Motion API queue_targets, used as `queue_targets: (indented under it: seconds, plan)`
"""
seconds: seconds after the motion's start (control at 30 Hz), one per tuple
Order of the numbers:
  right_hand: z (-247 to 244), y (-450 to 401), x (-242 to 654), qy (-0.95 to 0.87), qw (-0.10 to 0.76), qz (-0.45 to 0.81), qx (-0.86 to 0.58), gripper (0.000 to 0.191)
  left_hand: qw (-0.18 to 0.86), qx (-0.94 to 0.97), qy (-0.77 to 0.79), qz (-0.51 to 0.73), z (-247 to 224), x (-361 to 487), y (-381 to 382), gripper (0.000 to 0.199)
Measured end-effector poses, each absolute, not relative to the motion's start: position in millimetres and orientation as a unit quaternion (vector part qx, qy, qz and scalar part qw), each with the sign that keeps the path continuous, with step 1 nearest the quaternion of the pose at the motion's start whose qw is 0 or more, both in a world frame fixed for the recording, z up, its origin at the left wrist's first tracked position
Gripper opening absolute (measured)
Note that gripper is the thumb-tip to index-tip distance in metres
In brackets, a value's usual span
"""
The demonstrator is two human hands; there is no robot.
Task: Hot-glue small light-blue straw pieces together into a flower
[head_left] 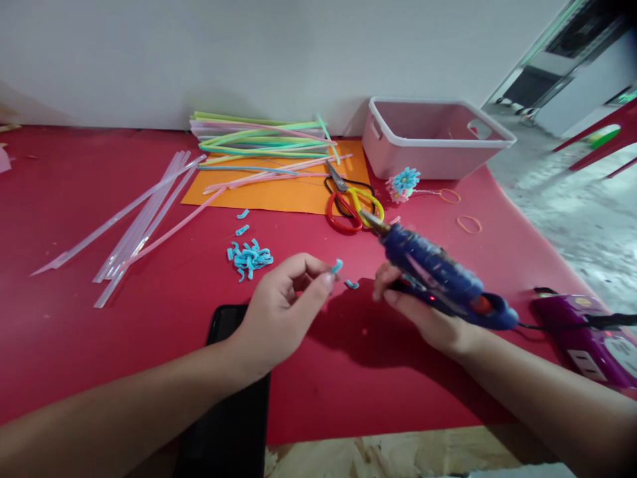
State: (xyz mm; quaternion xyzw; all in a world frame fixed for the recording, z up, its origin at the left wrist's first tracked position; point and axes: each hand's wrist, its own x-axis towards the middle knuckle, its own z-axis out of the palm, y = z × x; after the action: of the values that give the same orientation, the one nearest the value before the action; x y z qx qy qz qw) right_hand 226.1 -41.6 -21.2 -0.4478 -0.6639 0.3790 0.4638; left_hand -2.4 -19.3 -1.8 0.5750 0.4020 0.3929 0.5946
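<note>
Between the thumb and fingers of my left hand (283, 312) is pinched a short curled piece of blue pipe cleaner (337, 266). My right hand (423, 312) grips a dark blue hot glue gun (432, 265), its nozzle tilted up to the left and apart from the blue piece; a small red light glows on it. On the red tabletop between the hands lies another blue curl (352, 285). A heap of similar blue pieces (249, 257) sits beyond my left hand, with two loose ones behind it.
Scissors (348, 199) and pipe cleaners (263, 143) lie on orange paper (298, 200). Clear sticks (149, 212) are at left. Behind stands a pink bin (428, 156), near a fuzzy flower (405, 180). A black phone (229, 405) lies under my left wrist; a purple power strip (582, 338) is right.
</note>
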Motion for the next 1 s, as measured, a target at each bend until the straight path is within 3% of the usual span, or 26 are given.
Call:
queue_targets:
  seconds: [0.13, 0.33, 0.6, 1.0]
  plan:
    - [-14, -43, 228, -0.749, 0.407, 0.276, -0.444, 0.016, 0.622, 0.500, 0.403, 0.448, -5, -3, -14, 0.020]
    - [-6, -39, 225, -0.769, 0.385, 0.222, -0.459, 0.009, 0.617, 0.501, 0.375, 0.477, -5, -4, -17, 0.018]
    - [-11, -41, 230, -0.763, 0.385, 0.248, -0.456, 0.013, 0.559, 0.537, 0.380, 0.504, -8, -2, -15, 0.012]
    - [-10, -41, 231, -0.780, 0.375, 0.255, -0.432, 0.014, 0.639, 0.480, 0.361, 0.481, -9, -1, -15, 0.018]
